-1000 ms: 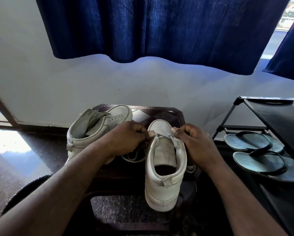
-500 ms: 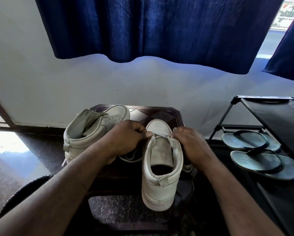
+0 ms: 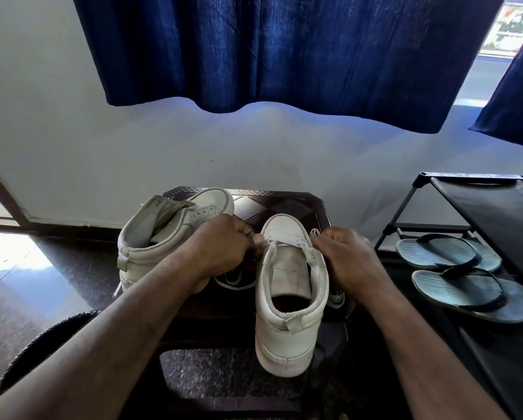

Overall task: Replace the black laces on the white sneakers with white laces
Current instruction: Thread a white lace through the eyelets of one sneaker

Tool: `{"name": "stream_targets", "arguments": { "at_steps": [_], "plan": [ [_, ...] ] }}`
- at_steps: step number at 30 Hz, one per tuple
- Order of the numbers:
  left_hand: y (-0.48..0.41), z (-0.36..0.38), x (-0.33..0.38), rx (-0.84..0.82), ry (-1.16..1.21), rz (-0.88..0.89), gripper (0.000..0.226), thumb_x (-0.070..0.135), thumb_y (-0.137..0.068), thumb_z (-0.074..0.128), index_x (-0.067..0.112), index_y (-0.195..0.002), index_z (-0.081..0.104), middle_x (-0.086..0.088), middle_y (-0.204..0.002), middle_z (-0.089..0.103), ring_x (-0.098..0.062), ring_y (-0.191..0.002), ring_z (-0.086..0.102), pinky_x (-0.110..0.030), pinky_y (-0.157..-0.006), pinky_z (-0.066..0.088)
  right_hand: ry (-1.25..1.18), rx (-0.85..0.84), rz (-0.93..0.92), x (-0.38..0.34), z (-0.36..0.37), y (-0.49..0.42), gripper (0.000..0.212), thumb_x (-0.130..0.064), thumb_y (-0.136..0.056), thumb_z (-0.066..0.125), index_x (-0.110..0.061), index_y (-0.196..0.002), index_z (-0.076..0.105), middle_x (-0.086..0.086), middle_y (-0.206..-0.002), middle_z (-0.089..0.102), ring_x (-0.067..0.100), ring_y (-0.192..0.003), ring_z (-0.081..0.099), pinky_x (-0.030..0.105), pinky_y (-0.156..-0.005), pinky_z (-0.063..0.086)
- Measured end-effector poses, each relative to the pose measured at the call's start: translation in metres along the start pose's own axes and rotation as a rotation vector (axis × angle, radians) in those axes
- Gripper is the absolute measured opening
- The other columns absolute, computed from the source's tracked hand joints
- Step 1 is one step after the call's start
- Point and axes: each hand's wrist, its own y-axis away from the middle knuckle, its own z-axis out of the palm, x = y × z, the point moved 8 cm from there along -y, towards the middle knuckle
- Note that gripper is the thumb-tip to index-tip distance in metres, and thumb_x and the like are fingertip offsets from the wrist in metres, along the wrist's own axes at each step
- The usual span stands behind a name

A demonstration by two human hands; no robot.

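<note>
At frame centre our left hand (image 3: 220,250) and right hand (image 3: 345,256) each pinch an end of the white lace (image 3: 287,243) — it runs crosswise between them, over the sneaker (image 3: 290,298) whose length points up-frame.

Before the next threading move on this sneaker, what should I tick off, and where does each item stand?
1. The lace spans the near sneaker's front eyelets: ok.
2. The left hand pinches one end: ok.
3. The right hand grips the other end: ok.
4. Both ends equal in length: cannot tell.
5. That sneaker stands upright on the stool: ok.
6. The other sneaker is laced: not ok, eyelets empty.
</note>
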Motion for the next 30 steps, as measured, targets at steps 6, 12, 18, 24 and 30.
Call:
{"name": "stream_targets", "arguments": {
  "at_steps": [6,12,18,24,30],
  "plan": [
    [0.005,0.0,0.002,-0.061,0.046,0.023,0.019,0.029,-0.092,0.078,0.011,-0.084,0.078,0.0,-0.077,0.079,-0.007,-0.066,0.068,-0.031,-0.074,0.059,-0.147,0.009,-0.031,0.002,-0.002,0.002,0.032,-0.016,-0.091,0.062,-0.012,-0.06,0.055,-0.01,-0.055,0.049,0.007,-0.054,0.038,0.032,-0.055,0.034],
    [0.006,0.004,0.005,-0.083,0.163,0.047,0.013,0.017,-0.091,0.079,0.007,-0.096,0.073,-0.003,-0.078,0.077,-0.01,-0.067,0.068,-0.025,-0.067,0.056,-0.39,-0.029,-0.047,0.002,0.0,-0.001,0.002,-0.013,-0.081,0.068,-0.014,-0.079,0.067,-0.003,-0.069,0.068,0.016,-0.068,0.057,0.041,-0.071,0.048],
    [0.0,-0.001,0.004,-0.038,0.116,0.053,0.012,0.011,-0.085,0.078,0.021,-0.091,0.075,-0.006,-0.082,0.076,-0.017,-0.071,0.067,-0.036,-0.072,0.054,-0.736,-0.01,-0.073,0.001,-0.009,-0.004,0.02,0.013,-0.087,0.061,-0.005,-0.085,0.069,0.009,-0.067,0.065,0.017,-0.064,0.059,0.028,-0.066,0.048],
    [0.004,-0.004,0.009,0.103,-0.064,0.103,0.013,0.015,-0.084,0.067,0.027,-0.086,0.073,0.003,-0.078,0.075,-0.008,-0.057,0.059,-0.02,-0.053,0.045,-0.964,0.064,-0.146,-0.005,-0.025,-0.001,0.03,0.013,-0.089,0.053,-0.011,-0.08,0.069,0.002,-0.066,0.063,0.012,-0.061,0.059,0.016,-0.057,0.046],
    [0.012,0.002,0.044,0.148,0.123,0.356,0.007,0.03,-0.094,0.073,0.03,-0.088,0.077,0.006,-0.074,0.072,-0.009,-0.063,0.06,-0.031,-0.066,0.049,-0.849,0.086,-0.347,-0.029,-0.029,0.012,0.015,0.004,-0.09,0.058,-0.007,-0.091,0.067,0.005,-0.074,0.064,0.016,-0.073,0.064,0.022,-0.067,0.049]
  ]
}}
